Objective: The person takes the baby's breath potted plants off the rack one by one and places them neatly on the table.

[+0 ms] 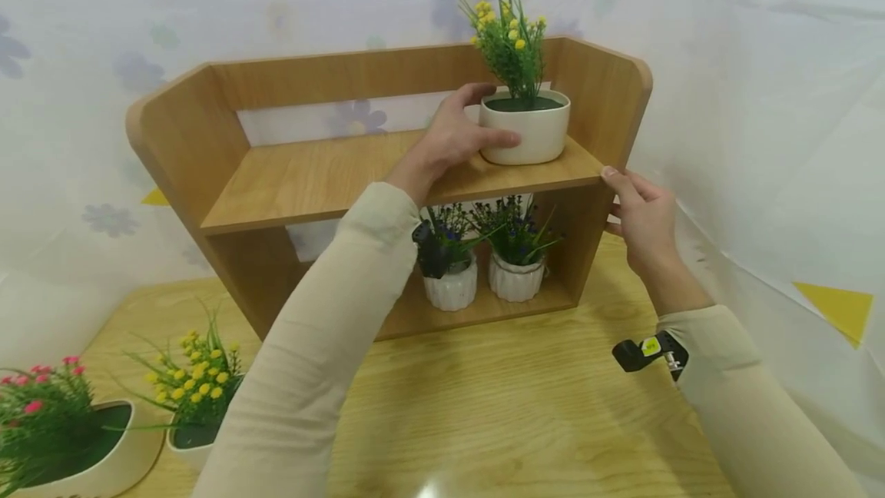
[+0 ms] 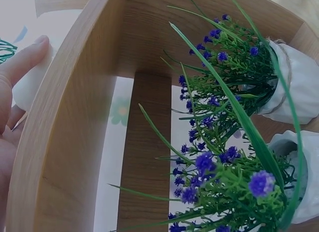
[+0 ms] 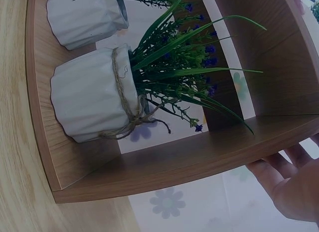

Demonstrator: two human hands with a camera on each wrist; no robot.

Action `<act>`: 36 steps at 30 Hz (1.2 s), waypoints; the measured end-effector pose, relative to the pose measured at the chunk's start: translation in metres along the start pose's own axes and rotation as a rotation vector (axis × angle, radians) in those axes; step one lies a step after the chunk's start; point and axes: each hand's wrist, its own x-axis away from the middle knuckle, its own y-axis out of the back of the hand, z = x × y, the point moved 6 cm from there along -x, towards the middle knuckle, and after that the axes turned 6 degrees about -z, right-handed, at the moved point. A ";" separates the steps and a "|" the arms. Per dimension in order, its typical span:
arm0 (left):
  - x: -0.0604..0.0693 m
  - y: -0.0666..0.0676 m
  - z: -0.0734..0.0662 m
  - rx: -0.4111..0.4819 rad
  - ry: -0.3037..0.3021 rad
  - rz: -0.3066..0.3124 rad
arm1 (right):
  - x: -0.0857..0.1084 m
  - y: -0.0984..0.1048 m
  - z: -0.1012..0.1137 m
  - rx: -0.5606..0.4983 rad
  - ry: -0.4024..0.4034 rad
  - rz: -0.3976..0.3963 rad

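Observation:
On the upper board of the wooden shelf (image 1: 311, 179) stands a white oval potted plant (image 1: 535, 138) with yellow flowers, near the right end. My left hand (image 1: 452, 133) grips its left side, thumb across the front and fingers towards the back; part of that white pot also shows in the left wrist view. My right hand (image 1: 648, 225) holds the shelf's right side panel (image 1: 588, 240), thumb at the front edge. In the right wrist view the fingers (image 3: 284, 167) lie against the panel's outside. Two white ribbed pots with purple flowers, left (image 1: 452, 287) and right (image 1: 517, 279), occupy the lower compartment.
At the lower left of the table (image 1: 498, 406) stand a pot with pink flowers (image 1: 114, 456) and a pot with yellow flowers (image 1: 190, 440), partly behind my left sleeve. White cloth with printed flowers hangs behind the shelf. A yellow pennant (image 1: 836, 310) hangs at the right.

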 end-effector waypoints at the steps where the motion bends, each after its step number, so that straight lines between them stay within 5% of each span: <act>1: 0.001 0.001 0.001 0.002 0.000 -0.005 | 0.000 -0.001 -0.001 0.001 0.002 0.003; 15: 0.013 0.026 0.011 0.017 -0.021 -0.085 | -0.009 -0.008 -0.011 -0.017 -0.018 0.030; 36: 0.037 0.039 0.011 0.152 -0.080 -0.082 | -0.027 0.002 -0.012 -0.012 -0.036 0.020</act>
